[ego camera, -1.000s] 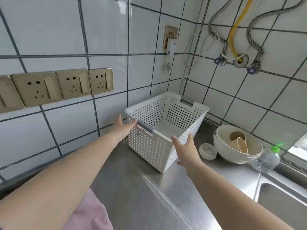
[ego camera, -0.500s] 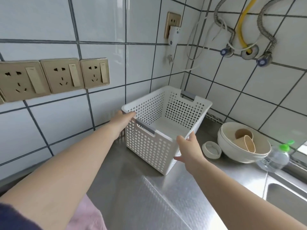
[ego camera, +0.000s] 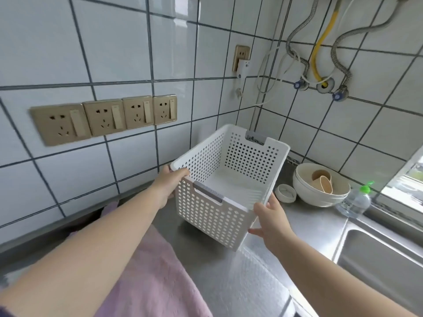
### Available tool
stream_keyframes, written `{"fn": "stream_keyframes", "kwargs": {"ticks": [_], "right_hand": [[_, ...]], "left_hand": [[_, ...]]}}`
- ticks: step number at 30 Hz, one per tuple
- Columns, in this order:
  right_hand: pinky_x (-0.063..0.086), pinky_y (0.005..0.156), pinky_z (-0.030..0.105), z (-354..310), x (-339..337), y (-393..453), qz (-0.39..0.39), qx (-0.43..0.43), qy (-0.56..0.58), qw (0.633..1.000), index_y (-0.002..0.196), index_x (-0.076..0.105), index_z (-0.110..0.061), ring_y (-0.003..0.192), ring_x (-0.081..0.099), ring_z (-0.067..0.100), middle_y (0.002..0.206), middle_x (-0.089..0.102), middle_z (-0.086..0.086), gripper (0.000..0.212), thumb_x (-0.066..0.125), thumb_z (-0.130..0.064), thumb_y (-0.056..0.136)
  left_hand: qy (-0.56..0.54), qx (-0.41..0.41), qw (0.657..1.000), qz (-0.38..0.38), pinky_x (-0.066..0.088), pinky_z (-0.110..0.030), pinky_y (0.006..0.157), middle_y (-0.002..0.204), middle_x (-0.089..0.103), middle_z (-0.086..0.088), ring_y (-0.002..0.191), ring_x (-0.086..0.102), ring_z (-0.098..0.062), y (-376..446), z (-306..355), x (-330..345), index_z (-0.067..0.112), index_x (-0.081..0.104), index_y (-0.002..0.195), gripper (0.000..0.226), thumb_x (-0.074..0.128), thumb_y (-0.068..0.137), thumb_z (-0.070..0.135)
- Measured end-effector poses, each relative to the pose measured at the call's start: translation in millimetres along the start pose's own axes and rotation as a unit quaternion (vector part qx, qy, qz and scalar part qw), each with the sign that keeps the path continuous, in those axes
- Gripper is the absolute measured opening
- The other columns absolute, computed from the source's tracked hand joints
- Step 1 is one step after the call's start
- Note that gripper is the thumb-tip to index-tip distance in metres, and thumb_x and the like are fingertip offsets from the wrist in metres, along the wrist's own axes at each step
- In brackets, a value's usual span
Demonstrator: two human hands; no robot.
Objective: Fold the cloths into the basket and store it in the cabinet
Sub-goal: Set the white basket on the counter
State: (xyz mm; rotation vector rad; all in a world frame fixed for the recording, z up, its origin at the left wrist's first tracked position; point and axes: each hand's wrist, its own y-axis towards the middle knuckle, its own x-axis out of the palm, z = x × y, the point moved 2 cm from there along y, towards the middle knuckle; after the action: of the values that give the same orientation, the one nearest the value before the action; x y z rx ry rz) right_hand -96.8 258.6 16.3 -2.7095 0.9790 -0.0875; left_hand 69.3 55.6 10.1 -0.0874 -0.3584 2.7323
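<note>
Gripping an empty white basket (ego camera: 225, 179) at opposite corners, a person's left hand (ego camera: 169, 183) curls over the rim while the right hand (ego camera: 271, 219) clasps the near corner, steadying it above the steel table (ego camera: 240, 282); a pink cloth (ego camera: 148, 277) lies nearby, unfolded.

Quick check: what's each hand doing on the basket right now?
Left hand: grips the white basket at its near left rim corner, fingers curled over the edge.
Right hand: holds the basket's near right corner, thumb up along the edge.
</note>
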Motion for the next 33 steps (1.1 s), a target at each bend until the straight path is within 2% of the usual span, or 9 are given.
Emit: {"fn": "stream_keyframes", "kwargs": {"ticks": [3, 8, 12, 18, 21, 26, 28, 30, 33], "right_hand": [[0.055, 0.082, 0.052, -2.1, 1.0, -56.2, -0.03, -0.021, -0.005, 0.999, 0.111, 0.052, -0.051, 0.096, 0.067, 0.015, 0.107, 0.069, -0.013, 0.057, 0.038, -0.003, 0.082], [0.055, 0.082, 0.053, 0.7, 2.0, -152.4, -0.092, -0.05, -0.042, 0.994, 0.114, 0.052, -0.053, 0.098, 0.066, 0.015, 0.109, 0.067, -0.013, 0.061, 0.039, -0.004, 0.081], [0.056, 0.081, 0.051, 10.0, 6.3, -219.9, -0.144, -0.066, -0.06, 0.986, 0.108, 0.057, -0.053, 0.088, 0.068, 0.01, 0.105, 0.069, -0.014, 0.058, 0.046, -0.012, 0.069], [0.059, 0.062, 0.041, 31.8, 47.1, -285.5, -0.217, -0.074, -0.084, 0.97, 0.095, 0.063, -0.055, 0.07, 0.068, 0.005, 0.097, 0.07, -0.015, 0.066, 0.039, 0.004, 0.081], [0.056, 0.058, 0.032, 38.9, 80.9, -308.0, -0.272, -0.07, -0.087, 0.956, 0.108, 0.061, -0.051, 0.077, 0.067, 0.01, 0.1, 0.07, -0.012, 0.067, 0.039, 0.007, 0.081], [0.058, 0.071, 0.046, 44.6, 144.4, -348.0, -0.369, -0.096, -0.12, 0.917, 0.122, 0.053, -0.048, 0.107, 0.059, 0.014, 0.119, 0.054, -0.029, 0.076, 0.036, 0.011, 0.077], [0.056, 0.07, 0.047, 50.3, 167.6, -356.9, -0.385, -0.103, -0.141, 0.906, 0.124, 0.054, -0.041, 0.082, 0.064, -0.001, 0.086, 0.061, -0.036, 0.072, 0.036, 0.011, 0.077], [0.051, 0.063, 0.035, 59.9, 193.2, -363.5, -0.397, -0.089, -0.16, 0.9, 0.125, 0.054, -0.033, 0.058, 0.059, -0.005, 0.068, 0.062, -0.028, 0.066, 0.036, 0.011, 0.079], [0.056, 0.061, 0.031, 70.4, 225.5, -372.7, -0.42, -0.034, -0.154, 0.894, 0.126, 0.053, -0.034, 0.066, 0.062, 0.003, 0.083, 0.069, -0.017, 0.064, 0.035, 0.01, 0.082]], "left_hand": [[-0.007, 0.016, 0.999, 0.034, 0.051, -0.031, 0.067, 0.076, 0.069, 0.001, 0.07, 0.063, -0.016, -57.8, -2.5, -29.1, 0.026, 0.056, 0.095, 0.016, 0.056, 0.079, 0.023], [-0.003, 0.033, 0.995, 0.098, 0.042, -0.024, 0.054, 0.088, 0.063, -0.006, 0.065, 0.056, -0.018, -168.5, -19.3, -74.3, 0.018, 0.053, 0.113, 0.027, 0.05, 0.086, 0.017], [-0.022, 0.045, 0.992, 0.117, 0.047, -0.026, 0.056, 0.081, 0.066, 0.0, 0.063, 0.06, -0.015, -263.8, -36.1, -111.8, 0.026, 0.059, 0.108, 0.026, 0.049, 0.086, 0.014], [-0.03, 0.045, 0.977, 0.204, 0.051, -0.035, 0.071, 0.091, 0.067, 0.0, 0.08, 0.063, -0.021, -389.0, -64.7, -176.1, 0.029, 0.058, 0.108, 0.032, 0.045, 0.079, 0.022], [-0.043, 0.046, 0.967, 0.245, 0.053, -0.046, 0.083, 0.1, 0.067, -0.001, 0.093, 0.064, -0.027, -435.0, -82.4, -212.5, 0.03, 0.058, 0.113, 0.04, 0.042, 0.078, 0.018], [-0.067, 0.039, 0.948, 0.308, 0.051, -0.045, 0.092, 0.101, 0.066, 0.011, 0.096, 0.063, -0.015, -494.9, -113.8, -275.6, 0.035, 0.055, 0.112, 0.037, 0.043, 0.084, 0.014], [-0.066, 0.032, 0.944, 0.322, 0.05, -0.044, 0.093, 0.102, 0.067, 0.011, 0.096, 0.063, -0.014, -516.5, -123.3, -295.1, 0.038, 0.056, 0.111, 0.038, 0.043, 0.084, 0.014], [-0.077, 0.025, 0.936, 0.341, 0.049, -0.041, 0.091, 0.101, 0.066, 0.009, 0.095, 0.062, -0.016, -537.6, -132.3, -314.1, 0.042, 0.058, 0.098, 0.035, 0.044, 0.084, 0.013], [-0.094, 0.012, 0.924, 0.369, 0.047, -0.038, 0.084, 0.1, 0.066, 0.006, 0.089, 0.06, -0.016, -559.4, -146.0, -332.4, 0.047, 0.058, 0.094, 0.039, 0.045, 0.084, 0.012]]}}
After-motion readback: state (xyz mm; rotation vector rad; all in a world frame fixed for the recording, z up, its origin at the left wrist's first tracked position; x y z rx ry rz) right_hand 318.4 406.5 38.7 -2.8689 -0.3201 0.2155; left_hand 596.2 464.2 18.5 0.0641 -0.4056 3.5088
